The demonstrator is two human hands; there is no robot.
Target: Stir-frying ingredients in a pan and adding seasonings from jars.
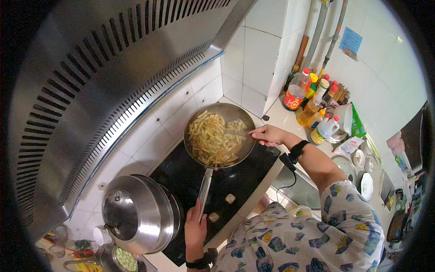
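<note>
A frying pan (250, 149) stands over the far end of the black cooktop (190, 193), near the tiled corner. Pale cut strips of food (212, 136) with browned bits fill much of it. My left hand (196, 226) is wrapped around the end of the pan's metal handle (205, 190). Over the pan's right rim, my right hand (268, 135) grips a brownish stirring utensil (236, 132), its far end among the strips. That end is blurred, so its exact kind is unclear. Whether the pan rests flat or is slightly raised cannot be told.
A large lidded steel pot (149, 217) occupies the cooktop's left side. The range hood (112, 85) slopes overhead at left. Several sauce and oil bottles (309, 98) crowd the right counter, with bowls (359, 158) and a pan lid (343, 166) nearby. A bowl of green pieces (125, 259) sits at lower left.
</note>
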